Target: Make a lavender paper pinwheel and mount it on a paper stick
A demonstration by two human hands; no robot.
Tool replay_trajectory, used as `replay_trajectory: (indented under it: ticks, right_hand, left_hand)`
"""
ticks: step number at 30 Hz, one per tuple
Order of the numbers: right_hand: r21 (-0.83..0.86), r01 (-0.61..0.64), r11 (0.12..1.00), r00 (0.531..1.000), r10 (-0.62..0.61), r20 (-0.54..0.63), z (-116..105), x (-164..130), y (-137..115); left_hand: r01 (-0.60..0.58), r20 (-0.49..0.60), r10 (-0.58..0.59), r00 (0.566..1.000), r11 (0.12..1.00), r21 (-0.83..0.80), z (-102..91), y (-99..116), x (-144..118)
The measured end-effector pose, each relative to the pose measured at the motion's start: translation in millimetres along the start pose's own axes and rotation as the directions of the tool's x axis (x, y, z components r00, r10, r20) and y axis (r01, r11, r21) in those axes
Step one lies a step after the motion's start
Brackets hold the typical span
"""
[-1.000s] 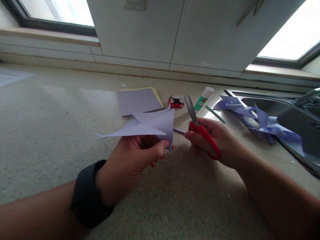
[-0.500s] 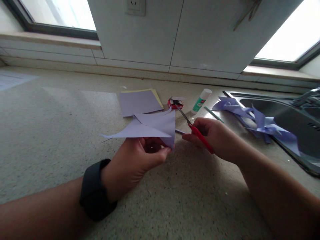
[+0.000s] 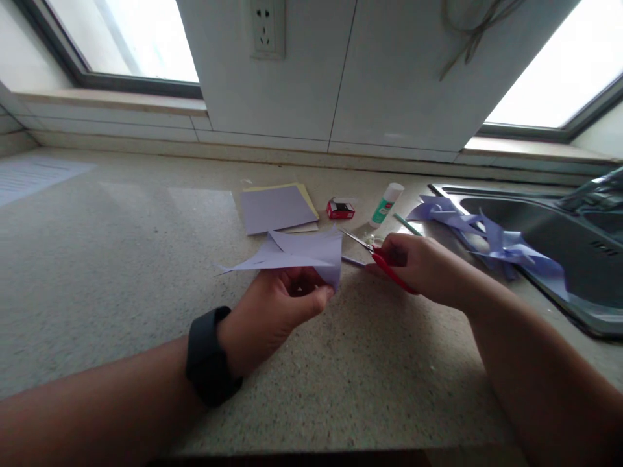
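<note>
The left hand (image 3: 272, 311) pinches a cut lilac paper sheet (image 3: 296, 254) above the counter (image 3: 97, 272), fingers closed on its near corner. The right hand (image 3: 421, 269) grips red scissors (image 3: 377, 256), blades slightly parted beside the paper's edge. A clean cut likely needs the sheet held taut and level.

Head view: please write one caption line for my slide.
Left hand holds lilac paper; right hand holds red scissors.

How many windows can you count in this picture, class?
2. One window is at the upper left above the counter; the other window is at the upper right above the sink. Both are cut off by the picture's edges.
</note>
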State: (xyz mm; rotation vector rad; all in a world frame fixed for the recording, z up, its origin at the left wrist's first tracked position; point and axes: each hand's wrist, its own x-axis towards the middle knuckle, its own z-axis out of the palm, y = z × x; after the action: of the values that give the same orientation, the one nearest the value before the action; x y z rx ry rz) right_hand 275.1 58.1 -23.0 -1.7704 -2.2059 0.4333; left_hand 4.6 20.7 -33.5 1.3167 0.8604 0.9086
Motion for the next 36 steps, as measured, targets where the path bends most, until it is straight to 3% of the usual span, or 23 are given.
replay_trajectory:
  ticks: [19,27,36]
  right_hand:
    - [-0.093,0.010,0.996,0.999,-0.007,0.038,-7.1,-0.9,3.5]
    - [-0.042,0.023,0.999,0.999,-0.021,0.045,-4.4,-2.1,9.7]
    - [0.018,0.061,0.998,0.991,-0.063,0.117,-18.4,-14.2,2.7]
  left_hand:
    - [-0.025,0.057,0.024,0.998,1.000,0.008,0.4,-3.3,-1.5]
    - [-0.064,0.106,0.055,0.993,0.995,0.080,-0.3,-3.4,1.2]
    - [-0.055,0.126,0.050,0.991,0.998,0.038,-2.4,-10.9,2.9]
